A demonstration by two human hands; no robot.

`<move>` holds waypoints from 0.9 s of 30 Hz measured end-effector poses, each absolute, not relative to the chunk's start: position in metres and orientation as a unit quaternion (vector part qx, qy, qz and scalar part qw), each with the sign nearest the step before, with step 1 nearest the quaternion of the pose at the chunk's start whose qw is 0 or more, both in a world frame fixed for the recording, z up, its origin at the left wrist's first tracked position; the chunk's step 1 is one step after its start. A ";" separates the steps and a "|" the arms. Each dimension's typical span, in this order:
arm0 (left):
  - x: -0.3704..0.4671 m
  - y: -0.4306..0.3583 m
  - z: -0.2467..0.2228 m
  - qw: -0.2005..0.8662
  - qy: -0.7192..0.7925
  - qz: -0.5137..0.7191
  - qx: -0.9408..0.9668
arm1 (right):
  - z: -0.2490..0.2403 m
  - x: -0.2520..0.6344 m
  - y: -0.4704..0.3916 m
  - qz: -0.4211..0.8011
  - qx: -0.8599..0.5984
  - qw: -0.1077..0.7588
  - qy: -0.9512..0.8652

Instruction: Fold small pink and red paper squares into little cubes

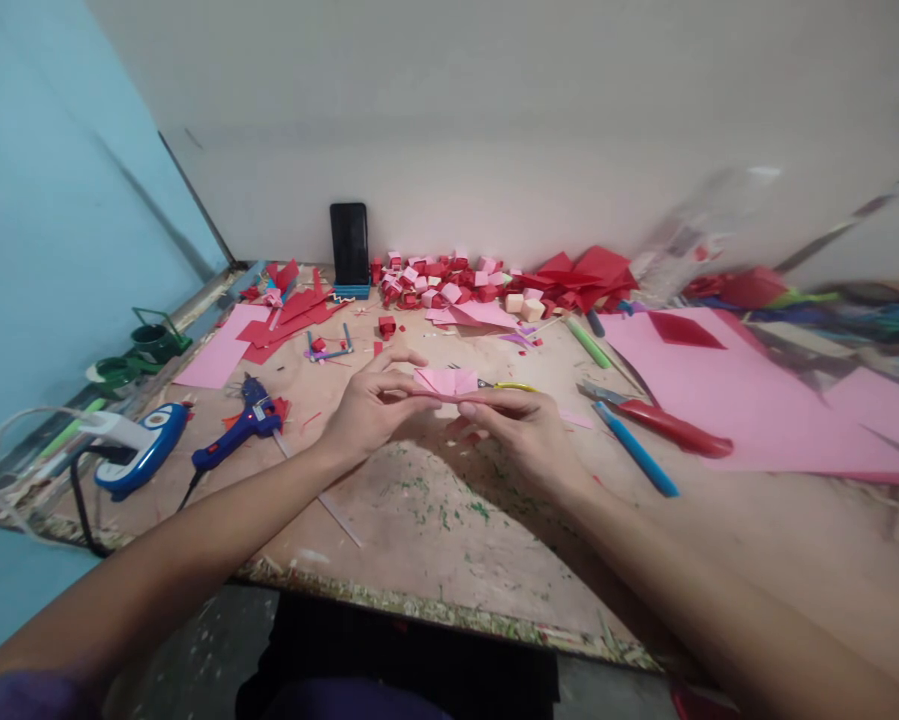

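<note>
A small folded pink paper [446, 381] is held between both hands above the middle of the wooden table. My left hand [374, 402] pinches its left end between thumb and fingers. The right end is pinched by my right hand [520, 428]. Creases run across the upper face of the paper. Just behind my right fingers lies a pair of yellow-handled scissors [515, 386], partly hidden by the hands.
A blue glue gun [239, 425] and a power strip [145, 450] lie left. Behind are a phone [350, 245] and piled red and pink paper pieces [449, 282]. At right are a blue pen [636, 450], a red-handled cutter [674, 427] and pink sheets [726, 400].
</note>
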State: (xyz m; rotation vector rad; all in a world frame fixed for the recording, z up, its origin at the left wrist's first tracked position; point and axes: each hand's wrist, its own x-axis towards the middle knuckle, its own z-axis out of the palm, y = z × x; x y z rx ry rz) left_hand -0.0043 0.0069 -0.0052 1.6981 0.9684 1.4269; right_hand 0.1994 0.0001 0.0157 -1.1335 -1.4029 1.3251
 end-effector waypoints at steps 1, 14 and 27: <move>-0.004 0.006 -0.005 0.351 0.377 0.551 0.657 | 0.015 0.199 0.000 0.532 -0.456 0.439 -0.562; 0.003 0.006 -0.003 0.461 0.370 0.563 0.578 | 0.015 0.196 -0.002 0.500 -0.469 0.496 -0.533; 0.000 0.004 0.000 0.459 0.321 0.579 0.592 | 0.013 0.198 -0.002 0.492 -0.426 0.526 -0.547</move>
